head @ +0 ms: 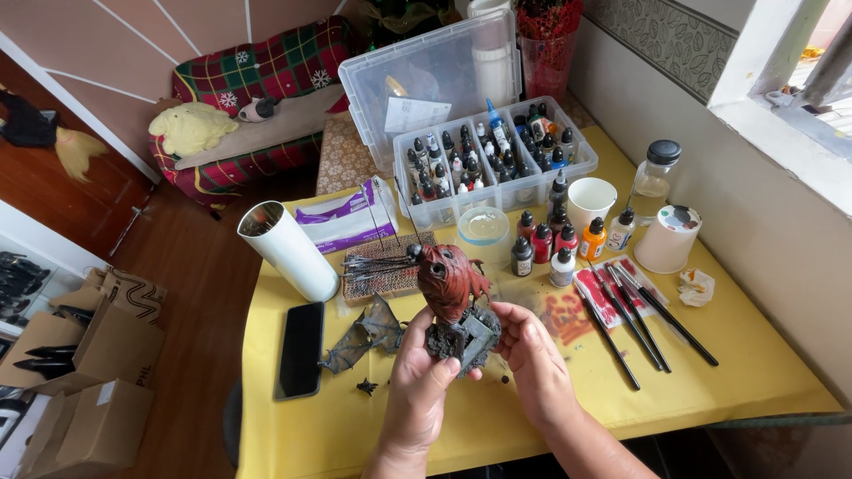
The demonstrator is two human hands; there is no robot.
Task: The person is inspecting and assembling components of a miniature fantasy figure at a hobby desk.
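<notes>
We are seeing a dark-screened phone (pixel 301 349) lying at the table's left edge. A purple-and-white wipes packet (pixel 346 217) is sitting behind it, cardboard boxes (pixel 89 372) are resting on the floor.

Two bare forearms enter from the bottom edge. Left hand (pixel 419 383): no glove, no ring, no watch, no sleeve visible up to the frame edge. Right hand (pixel 535 362): likewise bare, wrist and forearm uncovered. Fingernails short and unpainted, as far as can be seen. No markings or jewellery visible.
</notes>
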